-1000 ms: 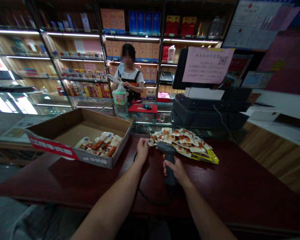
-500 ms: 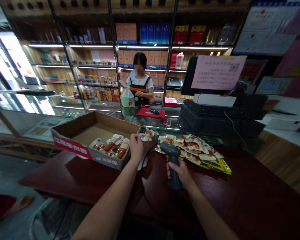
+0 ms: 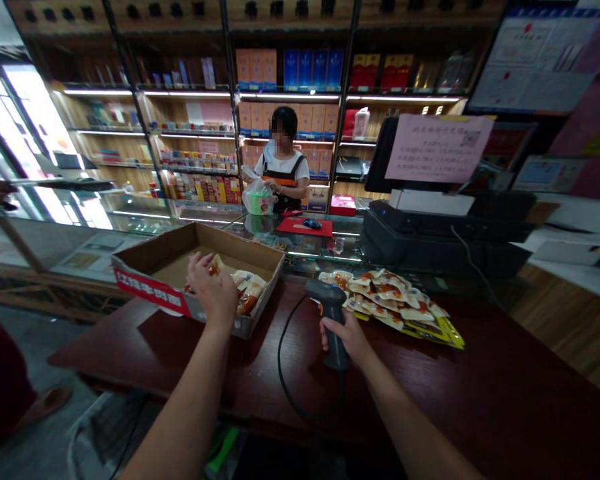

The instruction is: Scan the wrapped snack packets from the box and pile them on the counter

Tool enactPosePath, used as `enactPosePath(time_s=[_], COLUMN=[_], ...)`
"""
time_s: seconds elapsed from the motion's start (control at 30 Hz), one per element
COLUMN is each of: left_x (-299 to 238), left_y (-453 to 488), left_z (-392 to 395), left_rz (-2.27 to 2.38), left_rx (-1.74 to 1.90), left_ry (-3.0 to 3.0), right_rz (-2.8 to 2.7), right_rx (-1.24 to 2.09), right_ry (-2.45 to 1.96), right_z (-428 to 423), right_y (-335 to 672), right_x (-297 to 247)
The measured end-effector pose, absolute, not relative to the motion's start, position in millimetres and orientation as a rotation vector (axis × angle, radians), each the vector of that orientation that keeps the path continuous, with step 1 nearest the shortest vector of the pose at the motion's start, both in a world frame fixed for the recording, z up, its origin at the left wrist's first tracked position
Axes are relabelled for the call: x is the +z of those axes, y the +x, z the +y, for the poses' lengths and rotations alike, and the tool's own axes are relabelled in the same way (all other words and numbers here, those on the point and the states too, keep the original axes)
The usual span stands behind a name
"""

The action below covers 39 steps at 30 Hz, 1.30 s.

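Note:
My left hand is over the cardboard box, its fingers closed on a clear-and-white snack packet with reddish-brown food inside. More such packets lie in the box's near right corner, partly behind that hand. In my right hand is a dark grey barcode scanner, gripped by its handle and held upright above the table. Its black cable loops down to the left. Just behind and right of the scanner, a pile of similar packets rests on yellow packaging.
The dark red table meets a glass counter. Behind it a person handles a bag with a green container. A monitor with a pink paper stands at right. Another person's dark red clothing shows at left.
My left hand has moved left with a packet, from beside the pile to over the box. The scanner has shifted slightly left. The person behind the counter has brought their hands to the bag.

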<state>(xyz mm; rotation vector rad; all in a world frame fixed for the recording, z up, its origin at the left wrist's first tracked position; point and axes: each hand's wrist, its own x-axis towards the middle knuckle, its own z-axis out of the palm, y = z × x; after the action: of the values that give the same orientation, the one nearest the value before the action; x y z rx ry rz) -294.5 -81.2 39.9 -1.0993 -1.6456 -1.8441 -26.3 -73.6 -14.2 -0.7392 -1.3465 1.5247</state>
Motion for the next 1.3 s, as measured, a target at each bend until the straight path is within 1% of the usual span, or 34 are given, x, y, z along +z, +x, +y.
enactPosePath(time_s=[0.17, 0.3, 0.4, 0.5, 0.67, 0.73, 0.8, 0.9, 1.1, 1.2, 1.3], left_x=[37.1, 16.5, -7.3, -28.9, -54.8, -63.7, -71.6, -80.1, -81.1, -79.0, -80.2], left_y=[-247.4, -204.4, -168.6, -136.0, -112.2, -114.2, -119.4, -128.2, -136.5, -135.3, -132.7], left_z=[-67.3, -40.1, -13.5, 7.6, 20.5, 22.6, 25.8, 31.9, 35.3, 32.7, 32.1], left_rz=[-1.515, -1.539, -1.706, -1.949, -2.343, -2.415, -2.414, -2.335, -2.115, -2.047, -2.000], left_rx=[-1.859, -1.912, -1.864, -1.721, -1.390, -1.305, -1.306, -1.501, -2.275, -2.471, -2.566], left_ry=[-1.383, -1.676, -1.900, -2.041, -2.041, -1.996, -1.968, -1.942, -1.883, -1.890, -1.899], right_rz=[-1.310, -1.244, -1.181, -1.087, -1.018, -1.034, -1.057, -1.080, -1.146, -1.167, -1.168], right_rx=[1.502, 1.460, 1.387, 1.309, 1.294, 1.294, 1.296, 1.307, 1.402, 1.434, 1.438], right_ry=[-0.773, -0.842, -0.871, -0.869, -0.883, -0.883, -0.878, -0.882, -0.880, -0.874, -0.882], right_z=[-75.5, -70.9, -66.6, -64.6, -64.5, -64.0, -63.1, -61.8, -64.0, -66.8, -68.7], right_y=[-17.1, 3.7, 23.6, 39.3, 49.3, 49.9, 49.8, 48.5, 45.2, 44.2, 43.8], right_x=[-15.5, -21.7, -30.4, -41.4, -54.5, -55.9, -56.0, -56.3, -55.9, -53.0, -50.2])
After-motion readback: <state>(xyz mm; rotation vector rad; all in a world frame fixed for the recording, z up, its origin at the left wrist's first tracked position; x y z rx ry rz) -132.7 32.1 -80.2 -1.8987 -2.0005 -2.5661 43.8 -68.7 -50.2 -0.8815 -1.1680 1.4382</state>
